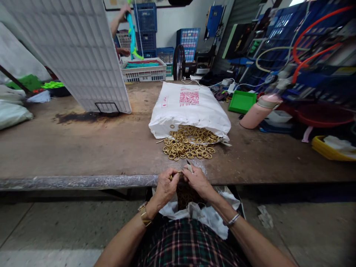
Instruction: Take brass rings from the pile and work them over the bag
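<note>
My left hand point(167, 182) is closed on a brass-coloured ring point(179, 172) just past the table's front edge. Close beside it, my right hand point(198, 181) pinches a small knife point(189, 166), its dark blade pointing up and away from me; the fingers of both hands nearly meet at the ring. Beyond them, a pile of brass-coloured rings point(191, 146) spills from the mouth of a white woven sack point(178, 100) lying on the table. Below my hands, an open white bag point(200, 213) on my lap side holds more rings point(186, 196), partly hidden by my hands.
The brown table point(83, 148) has a worn front edge. A white ridged panel point(91, 55) stands at left. To the right are a pink bottle point(258, 111), a green tray point(242, 101) and a yellow tray point(330, 150). Across the table, another person's hand point(122, 15) lifts blue-green strips above a crate point(144, 74).
</note>
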A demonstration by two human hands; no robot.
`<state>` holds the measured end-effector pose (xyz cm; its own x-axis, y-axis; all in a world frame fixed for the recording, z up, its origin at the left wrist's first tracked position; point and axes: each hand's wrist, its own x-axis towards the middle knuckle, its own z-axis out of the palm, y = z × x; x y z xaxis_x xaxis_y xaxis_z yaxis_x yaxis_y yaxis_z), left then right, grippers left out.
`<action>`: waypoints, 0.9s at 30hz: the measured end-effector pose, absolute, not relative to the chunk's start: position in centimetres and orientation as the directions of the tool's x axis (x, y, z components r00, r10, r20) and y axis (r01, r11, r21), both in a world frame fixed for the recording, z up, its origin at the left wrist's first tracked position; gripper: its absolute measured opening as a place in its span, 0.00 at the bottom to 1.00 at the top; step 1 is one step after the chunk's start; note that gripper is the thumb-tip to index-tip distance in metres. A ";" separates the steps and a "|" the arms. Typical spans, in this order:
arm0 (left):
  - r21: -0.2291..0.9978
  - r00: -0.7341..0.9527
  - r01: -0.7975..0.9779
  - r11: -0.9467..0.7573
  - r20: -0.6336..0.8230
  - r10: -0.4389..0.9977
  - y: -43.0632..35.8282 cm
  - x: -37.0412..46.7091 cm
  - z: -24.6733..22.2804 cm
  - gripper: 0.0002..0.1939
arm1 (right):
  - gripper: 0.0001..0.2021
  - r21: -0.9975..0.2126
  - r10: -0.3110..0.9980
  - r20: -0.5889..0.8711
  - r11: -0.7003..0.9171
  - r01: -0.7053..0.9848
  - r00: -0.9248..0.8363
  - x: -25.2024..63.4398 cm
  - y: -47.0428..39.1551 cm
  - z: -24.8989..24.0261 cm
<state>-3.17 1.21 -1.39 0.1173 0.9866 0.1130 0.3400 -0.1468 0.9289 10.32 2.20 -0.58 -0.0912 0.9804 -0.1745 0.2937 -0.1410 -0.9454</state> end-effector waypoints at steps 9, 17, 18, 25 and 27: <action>0.984 0.198 0.070 0.161 -0.172 0.965 1.4 -3.1 -0.3 0.11 | 0.11 -0.914 0.998 -0.035 -0.013 0.406 -0.047 10.3 2.6 -0.4; 0.941 0.259 -0.031 0.338 -0.319 0.912 1.8 -3.0 -0.6 0.16 | 0.12 -0.886 0.996 -0.002 0.040 0.463 -0.090 10.4 2.7 -0.5; 0.939 0.260 -0.044 0.340 -0.318 0.912 1.8 -3.1 -0.7 0.16 | 0.12 -0.893 0.996 -0.008 0.033 0.449 -0.088 10.4 2.7 -0.4; 0.902 0.264 -0.199 0.383 -0.327 0.907 1.6 -3.3 -0.4 0.17 | 0.11 -0.865 0.998 0.001 0.034 0.501 -0.064 10.6 2.8 -0.7; 0.892 0.259 -0.237 0.384 -0.323 0.910 1.6 -3.3 -0.2 0.17 | 0.10 -0.801 0.994 0.016 0.076 0.594 -0.105 10.7 2.5 -0.7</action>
